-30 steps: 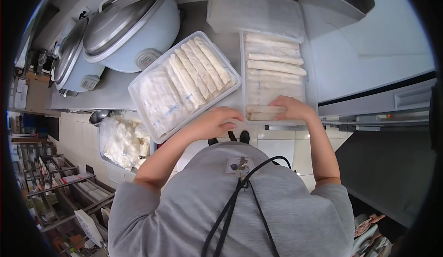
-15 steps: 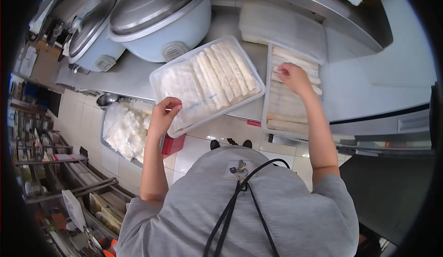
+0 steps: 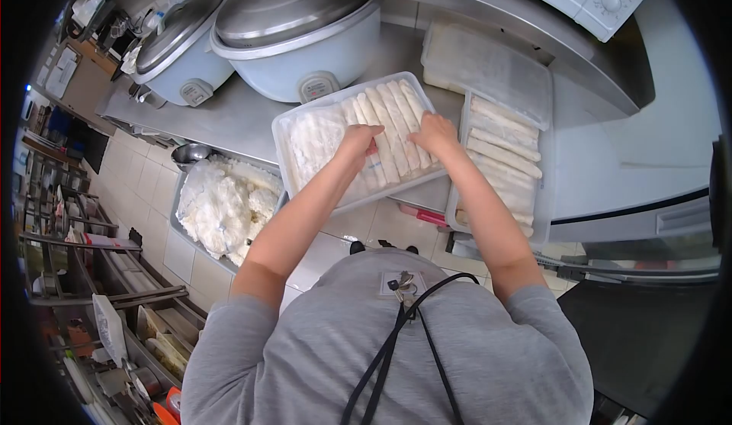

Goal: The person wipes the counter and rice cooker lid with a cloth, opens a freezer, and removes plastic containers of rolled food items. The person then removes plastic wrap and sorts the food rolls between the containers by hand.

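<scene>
A clear plastic tub (image 3: 284, 146) holds a row of pale, floury rolls (image 3: 390, 123), with a cloudy plastic sheet (image 3: 316, 131) over its left part. My left hand (image 3: 360, 144) reaches over the middle of the tub, its fingers closed by the rolls near the sheet's edge. A small red patch shows under its fingertips. My right hand (image 3: 436, 133) is at the tub's right side, fingers curled down against the outermost rolls. What each hand's fingertips grip is hidden. To the right, a second tub (image 3: 544, 204) holds similar rolls (image 3: 499, 146), spaced apart.
Two large rice cookers (image 3: 297, 51) with metal lids stand behind the tub. A grey bin (image 3: 278, 167) of white, fluffy food sits lower left beside a metal bowl (image 3: 191, 154). A lidded plastic tub (image 3: 488, 59) lies at the back right, under a metal shelf edge (image 3: 488, 13).
Both hands have come together over the middle tub: my left moved right from its left side, my right moved left, away from the second tub. The camera view has shifted slightly.
</scene>
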